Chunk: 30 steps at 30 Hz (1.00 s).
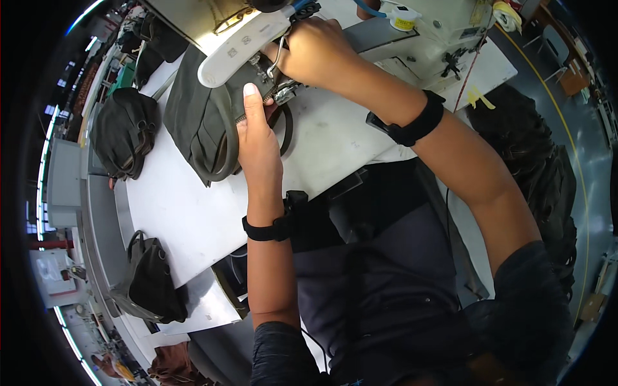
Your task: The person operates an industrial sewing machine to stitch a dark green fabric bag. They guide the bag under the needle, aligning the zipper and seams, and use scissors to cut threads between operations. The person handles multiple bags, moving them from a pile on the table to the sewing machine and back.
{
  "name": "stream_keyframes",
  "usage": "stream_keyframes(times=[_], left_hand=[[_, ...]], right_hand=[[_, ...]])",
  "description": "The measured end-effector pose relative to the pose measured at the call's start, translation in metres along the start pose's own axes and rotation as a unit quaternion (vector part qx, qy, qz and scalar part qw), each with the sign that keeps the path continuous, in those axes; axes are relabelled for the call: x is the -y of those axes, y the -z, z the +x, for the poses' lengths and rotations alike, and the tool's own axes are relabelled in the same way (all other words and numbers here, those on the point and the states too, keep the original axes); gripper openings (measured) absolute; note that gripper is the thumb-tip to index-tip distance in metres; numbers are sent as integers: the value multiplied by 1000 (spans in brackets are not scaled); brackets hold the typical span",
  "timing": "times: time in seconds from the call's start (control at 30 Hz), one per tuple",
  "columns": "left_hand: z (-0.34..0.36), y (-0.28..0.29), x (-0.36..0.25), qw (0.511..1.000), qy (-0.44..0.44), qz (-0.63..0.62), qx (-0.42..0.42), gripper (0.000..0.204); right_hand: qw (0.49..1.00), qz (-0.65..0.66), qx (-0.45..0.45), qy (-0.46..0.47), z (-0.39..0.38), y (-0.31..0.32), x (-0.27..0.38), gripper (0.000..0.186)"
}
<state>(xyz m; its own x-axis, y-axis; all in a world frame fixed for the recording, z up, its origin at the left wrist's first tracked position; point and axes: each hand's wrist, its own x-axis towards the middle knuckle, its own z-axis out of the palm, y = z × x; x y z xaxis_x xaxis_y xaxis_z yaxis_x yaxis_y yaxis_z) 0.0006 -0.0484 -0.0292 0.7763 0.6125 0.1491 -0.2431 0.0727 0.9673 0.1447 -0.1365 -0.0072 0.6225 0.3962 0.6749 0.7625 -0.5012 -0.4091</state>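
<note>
An olive-grey fabric bag (203, 112) with dark handles lies on the white table under the head of a sewing machine (248, 48). My left hand (257, 132) grips the bag's edge beside the metal presser foot, thumb on top and the other fingers mostly hidden beneath. A short stretch of zipper teeth shows next to that thumb. Just behind the needle area, my right hand (315, 51) is closed with its fingers curled in. The machine head covers its fingertips, so what they hold cannot be made out.
A dark bag (125, 132) sits left of the machine, and another black bag (151, 280) rests nearer me on the left. Dark bags (524, 148) are piled at the right. A thread cone (507, 16) stands at the far right; a small white bottle (404, 18) is on the machine.
</note>
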Motion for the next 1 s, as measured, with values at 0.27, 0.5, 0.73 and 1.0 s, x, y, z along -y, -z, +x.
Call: stream_keyframes(times=[0.27, 0.5, 0.73, 1.0], left_hand=[[-2, 3, 1, 998, -10, -48, 34, 42], [-1, 2, 2, 996, 15, -87, 30, 35], [-3, -2, -2, 986, 52, -154, 43, 27], [11, -4, 11, 969, 36, -240, 41, 23]], right_hand=[[982, 160, 19, -99, -4, 16, 12, 32], [992, 55, 89, -65, -2, 19, 8, 35], [999, 26, 37, -26, -3, 10, 7, 28], [1000, -10, 11, -1, -7, 12, 1, 27]])
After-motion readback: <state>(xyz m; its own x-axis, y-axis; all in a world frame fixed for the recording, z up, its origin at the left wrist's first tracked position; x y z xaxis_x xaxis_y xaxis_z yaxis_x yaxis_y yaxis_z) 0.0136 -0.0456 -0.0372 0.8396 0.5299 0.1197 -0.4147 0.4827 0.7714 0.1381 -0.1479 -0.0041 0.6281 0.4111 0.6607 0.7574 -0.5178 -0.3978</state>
